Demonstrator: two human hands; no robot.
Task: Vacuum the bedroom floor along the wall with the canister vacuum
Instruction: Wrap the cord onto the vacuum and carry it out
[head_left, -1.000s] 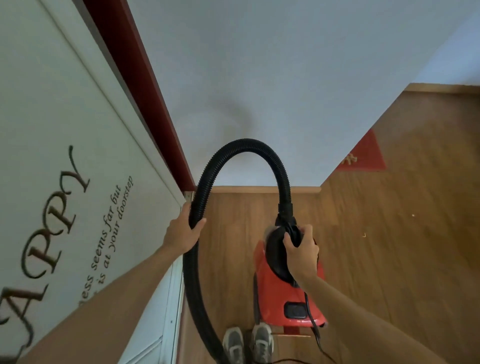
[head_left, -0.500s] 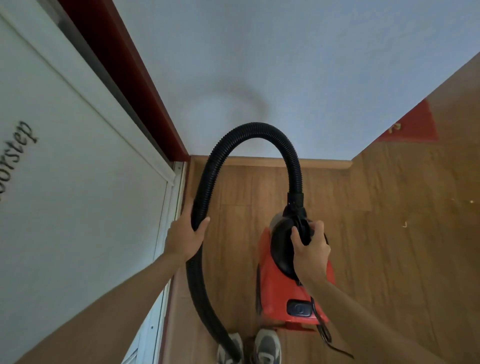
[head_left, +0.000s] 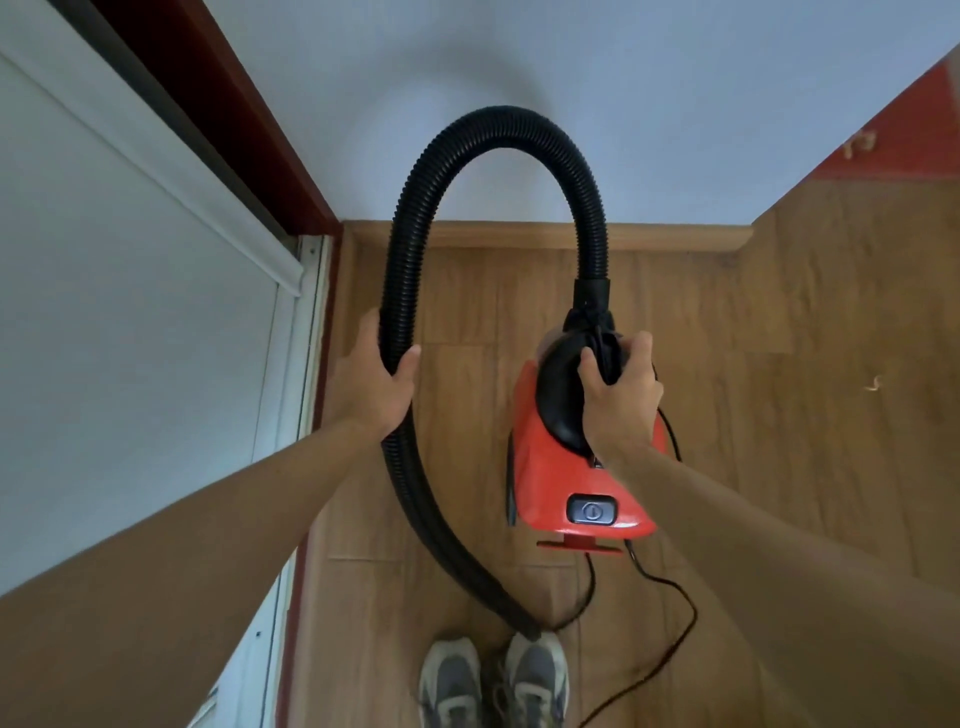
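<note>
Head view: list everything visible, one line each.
canister vacuum: 1, red and black, centre
hose: 1, black, arching from vacuum to left
power cord: 1, black, trailing from vacuum, lower right
floor: 1, brown wood, centre and right
skirting board: 1, brown, foot of wall
wall: 1, pale, ahead
door: 1, white, left
door frame: 1, dark red, upper left
mat: 1, red, upper right
shoes: 2, grey, bottom centre
left hand: 1, gripping hose
right hand: 1, gripping vacuum's handle

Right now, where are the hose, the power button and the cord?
hose (head_left: 498, 127): head view, top of the black arch.
power button (head_left: 591, 510): head view, centre of the button on the red body.
cord (head_left: 694, 618): head view, bend of the loop on the floor.
</note>
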